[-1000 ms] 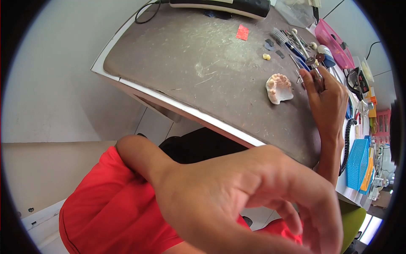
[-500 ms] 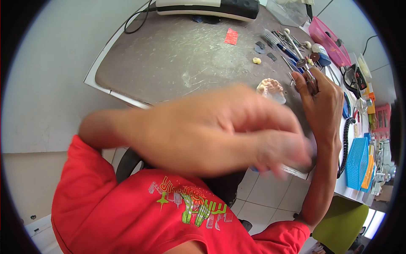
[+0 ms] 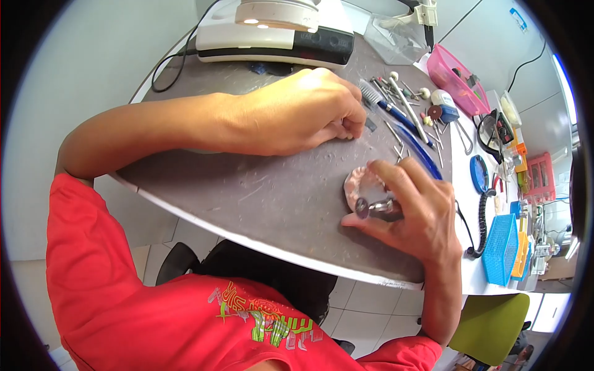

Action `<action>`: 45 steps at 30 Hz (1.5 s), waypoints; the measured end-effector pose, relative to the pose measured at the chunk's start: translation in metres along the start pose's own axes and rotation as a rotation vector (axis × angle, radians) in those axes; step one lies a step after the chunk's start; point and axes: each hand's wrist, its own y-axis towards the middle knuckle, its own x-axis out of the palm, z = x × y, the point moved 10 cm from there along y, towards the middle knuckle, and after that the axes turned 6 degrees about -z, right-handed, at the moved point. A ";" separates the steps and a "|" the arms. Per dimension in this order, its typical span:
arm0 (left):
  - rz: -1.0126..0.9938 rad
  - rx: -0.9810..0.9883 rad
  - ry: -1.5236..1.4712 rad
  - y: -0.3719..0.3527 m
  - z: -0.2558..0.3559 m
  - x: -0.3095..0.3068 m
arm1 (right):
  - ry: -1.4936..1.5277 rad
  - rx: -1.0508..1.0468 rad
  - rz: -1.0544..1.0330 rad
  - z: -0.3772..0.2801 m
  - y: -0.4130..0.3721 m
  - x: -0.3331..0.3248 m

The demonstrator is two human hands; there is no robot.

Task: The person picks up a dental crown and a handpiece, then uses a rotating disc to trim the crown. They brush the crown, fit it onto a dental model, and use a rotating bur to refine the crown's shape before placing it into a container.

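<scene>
My right hand (image 3: 416, 207) is closed round a metal rotary handpiece (image 3: 382, 206) that has a dark round disc (image 3: 362, 208) at its tip. Just behind the disc, partly covered by the fingers, a pinkish-white dental cast (image 3: 354, 183) lies on the grey-brown bench. My left hand (image 3: 303, 114) rests low over the bench, palm down, with its fingertips pressed together at the surface. I cannot tell what, if anything, is between those fingertips. A small dark grey piece (image 3: 370, 124) lies right beside them.
Burs, metal tools and a blue-handled brush (image 3: 396, 112) lie behind my right hand. A pink basket (image 3: 456, 80), a white-and-blue jar (image 3: 444, 105) and a blue basket (image 3: 501, 247) stand to the right. A white-and-black machine (image 3: 275, 44) and a lamp (image 3: 277, 13) are at the back.
My left hand has swung from close in front of me to the bench top. The right hand has brought the handpiece beside the cast, its disc now toward me. The view has shifted.
</scene>
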 end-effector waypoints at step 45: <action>0.075 -0.211 -1.447 -0.002 -0.041 0.025 | 0.118 0.355 0.190 0.060 0.012 -0.017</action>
